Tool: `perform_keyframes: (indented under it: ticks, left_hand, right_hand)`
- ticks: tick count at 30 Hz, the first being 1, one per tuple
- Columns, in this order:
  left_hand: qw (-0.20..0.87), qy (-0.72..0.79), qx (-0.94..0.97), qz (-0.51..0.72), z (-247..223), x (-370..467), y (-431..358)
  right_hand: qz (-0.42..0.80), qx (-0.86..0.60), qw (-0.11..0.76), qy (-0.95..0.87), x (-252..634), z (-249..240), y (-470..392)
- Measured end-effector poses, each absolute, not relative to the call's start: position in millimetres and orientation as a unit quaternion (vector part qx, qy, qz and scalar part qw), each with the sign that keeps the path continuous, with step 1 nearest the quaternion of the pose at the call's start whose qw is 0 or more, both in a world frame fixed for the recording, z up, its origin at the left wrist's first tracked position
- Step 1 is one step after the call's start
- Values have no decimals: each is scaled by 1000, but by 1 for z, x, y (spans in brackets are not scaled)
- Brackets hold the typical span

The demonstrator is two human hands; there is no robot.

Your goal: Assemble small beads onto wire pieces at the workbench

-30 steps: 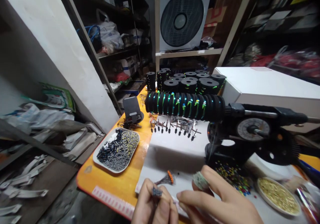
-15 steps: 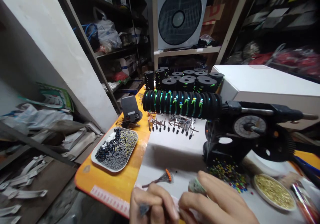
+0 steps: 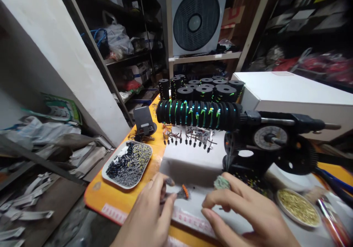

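Head view: dim room, light from overhead, brightest on the large white cardboard box (image 3: 292, 92) and on the white foam block (image 3: 193, 155) just left of it. Shelves behind the box nearly black, detail lost. Glossy orange tabletop (image 3: 158, 153) left of the box shows soft glare. Left hand (image 3: 147, 215) and right hand (image 3: 248, 214), both below the box, motion-blurred. Strong wide-angle bend at edges; right edge smeared, out of focus.

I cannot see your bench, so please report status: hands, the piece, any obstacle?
Left hand pinching small orange-tipped bundle. Right hand curled shut, greenish wad at fingers. Black winding machine close behind.
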State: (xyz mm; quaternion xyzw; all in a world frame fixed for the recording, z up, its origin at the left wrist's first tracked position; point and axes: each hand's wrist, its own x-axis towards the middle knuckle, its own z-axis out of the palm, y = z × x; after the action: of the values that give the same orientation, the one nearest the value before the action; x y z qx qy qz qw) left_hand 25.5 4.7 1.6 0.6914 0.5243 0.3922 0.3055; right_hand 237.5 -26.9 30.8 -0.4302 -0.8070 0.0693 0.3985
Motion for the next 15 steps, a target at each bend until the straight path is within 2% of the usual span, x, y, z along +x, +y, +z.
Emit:
perform_keyframes:
  ticks: [5, 8, 11, 15]
  left_hand:
    - [293, 504, 762, 282, 3, 35, 14]
    - [353, 496, 686, 399, 4, 43, 11]
    - [499, 459, 506, 533, 5, 58, 0]
    - [581, 444, 354, 583, 5, 78, -15]
  right_hand:
    - [111, -439, 435, -779, 239, 31, -22]
    - [120, -436, 465, -761, 240, 29, -21]
    - [139, -426, 494, -745, 239, 28, -21]
    - [175, -403, 503, -744, 237, 27, -21]
